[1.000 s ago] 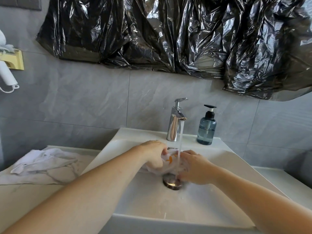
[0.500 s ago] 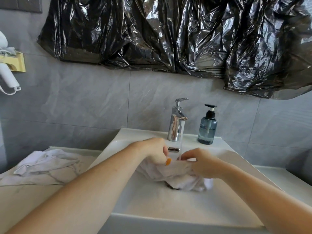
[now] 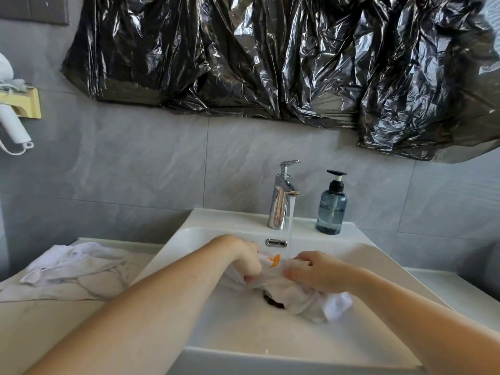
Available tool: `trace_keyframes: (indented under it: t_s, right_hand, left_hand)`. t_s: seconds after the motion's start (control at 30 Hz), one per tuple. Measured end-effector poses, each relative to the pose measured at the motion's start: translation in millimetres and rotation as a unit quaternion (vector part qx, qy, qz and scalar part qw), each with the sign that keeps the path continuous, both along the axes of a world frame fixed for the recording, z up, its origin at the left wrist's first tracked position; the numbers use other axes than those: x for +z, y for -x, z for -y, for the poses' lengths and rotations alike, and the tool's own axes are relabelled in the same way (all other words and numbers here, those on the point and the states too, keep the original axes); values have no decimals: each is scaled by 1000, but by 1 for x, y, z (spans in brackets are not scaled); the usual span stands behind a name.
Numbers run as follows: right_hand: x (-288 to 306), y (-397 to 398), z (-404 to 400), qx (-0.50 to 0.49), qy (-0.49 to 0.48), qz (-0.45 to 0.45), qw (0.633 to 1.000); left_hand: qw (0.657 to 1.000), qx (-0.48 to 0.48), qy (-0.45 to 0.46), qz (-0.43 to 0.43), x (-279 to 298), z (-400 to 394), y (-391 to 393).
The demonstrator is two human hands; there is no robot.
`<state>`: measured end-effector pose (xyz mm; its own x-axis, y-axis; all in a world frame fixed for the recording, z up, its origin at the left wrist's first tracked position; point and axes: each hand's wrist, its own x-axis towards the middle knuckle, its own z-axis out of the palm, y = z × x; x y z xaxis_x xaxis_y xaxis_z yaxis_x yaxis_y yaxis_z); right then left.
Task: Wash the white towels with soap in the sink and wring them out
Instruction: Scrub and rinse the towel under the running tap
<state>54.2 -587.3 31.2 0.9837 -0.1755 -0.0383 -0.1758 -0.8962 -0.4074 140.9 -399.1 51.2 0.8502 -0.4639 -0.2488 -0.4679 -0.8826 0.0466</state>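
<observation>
Since half a second before, the white towel (image 3: 295, 293) had been stretched rightward over the drain (image 3: 273, 303), gripped by the left hand (image 3: 247, 262) and right hand (image 3: 316, 272).

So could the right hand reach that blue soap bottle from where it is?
Probably yes. The soap bottle stands on the sink ledge beyond the right hand with nothing between, but that hand grips the wet towel and must let go first.
</observation>
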Motion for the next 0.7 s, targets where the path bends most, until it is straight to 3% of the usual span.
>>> trace_keyframes:
  t_s: [0.1,0.2,0.27,0.33,0.4,0.6,0.7]
  right_hand:
    - [1,-4,1,-33,-22,135,990]
    - [11,-5,0,-68,-48,269,959]
    - [16,-2,-4,-84,-47,310,946]
    - [16,0,-8,-93,-50,319,942]
    - [16,5,-14,-83,-65,322,941]
    - [18,23,-43,113,-93,405,902]
    - [18,10,-36,39,-121,386,914]
  left_hand:
    - [992,5,119,36,-1,1,-2]
    - [949,41,310,46,7,1,0]
    - [896,48,441,-30,12,7,3]
    - [846,17,515,-132,10,14,3]
    - [823,6,542,-173,5,18,2]
    - [815,89,563,-106,0,23,-4]
    - [834,49,550,-27,6,24,7]
